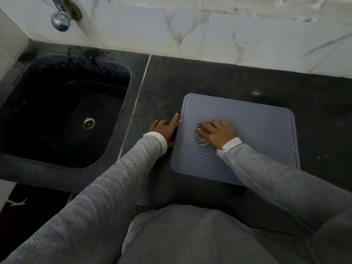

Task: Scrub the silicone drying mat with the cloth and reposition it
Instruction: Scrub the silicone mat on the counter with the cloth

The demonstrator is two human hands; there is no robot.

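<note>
Head view: dark stone counter (219,80) fills the middle of the frame, backed by white marbled wall tiles (247,39). Black sink (62,111) is set into the counter at left, metal drain (88,123) in its floor; chrome tap (61,19) projects from the wall above it.

Grey silicone drying mat (253,134) lies flat on the counter, right of the sink and well apart from it. Long axis runs left to right, slightly skewed so the right end sits nearer the person; wavy ribs follow that axis. Small notch shows on the right edge.

Left hand (164,130), fingers spread and flat, presses the counter at the mat's left edge, fingertips touching the rim. Right hand (217,133) is closed down over a checked cloth (202,137), pinning it against the mat's left-centre. Both sleeves grey knit.
</note>
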